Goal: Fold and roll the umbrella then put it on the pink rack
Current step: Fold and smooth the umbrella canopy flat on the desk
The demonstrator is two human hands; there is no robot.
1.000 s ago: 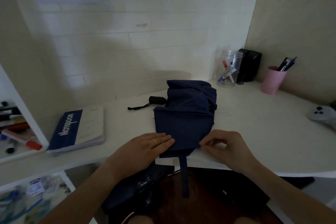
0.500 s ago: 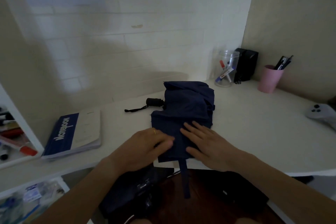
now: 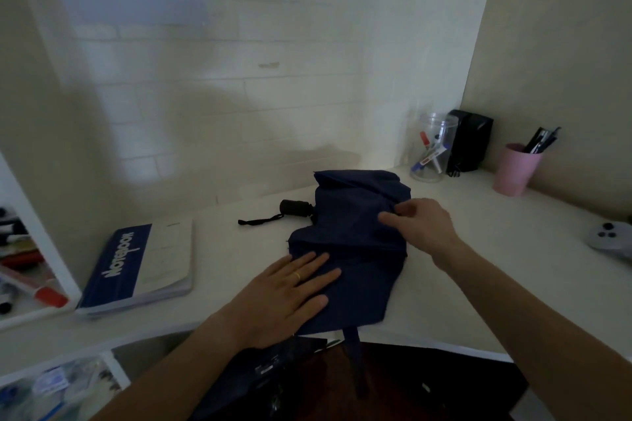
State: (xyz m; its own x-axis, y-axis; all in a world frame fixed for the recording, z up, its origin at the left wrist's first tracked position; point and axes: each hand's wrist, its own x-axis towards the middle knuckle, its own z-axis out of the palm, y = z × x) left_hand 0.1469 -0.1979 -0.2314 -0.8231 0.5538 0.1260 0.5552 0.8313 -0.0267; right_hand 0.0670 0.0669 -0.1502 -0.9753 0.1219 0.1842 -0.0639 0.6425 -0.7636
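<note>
Navy fabric lies under my left hand (image 3: 290, 297), which rests flat, fingers spread and extended, palm down on the near left portion of the umbrella (image 3: 349, 249); a gold ring (image 3: 298, 276) shows on one finger. My right hand (image 3: 419, 224) is on the far right part of the same canopy, fingers curled together with the thumb, pinching a fold of the cloth. The umbrella is collapsed and lies on the white desk (image 3: 478, 267), its canopy loosely flattened and creased, not rolled. Its black handle (image 3: 295, 207) projects from the left side of the canopy and rests on the desk, with a thin black wrist loop (image 3: 260, 221) trailing further left. A navy strap (image 3: 354, 355) hangs from the near edge of the canopy over the desk's front edge. To the left of the umbrella, apart from it, lies a blue-and-white notebook (image 3: 143, 267). At the far right corner of the desk stand a clear jar (image 3: 432, 150) holding markers, a black box (image 3: 470, 140) just beside it, and a pink cup (image 3: 516, 169) holding dark pens. A grey controller (image 3: 612, 241) sits at the right edge of view. A white shelf (image 3: 30, 249) holding markers stands at the far left.
</note>
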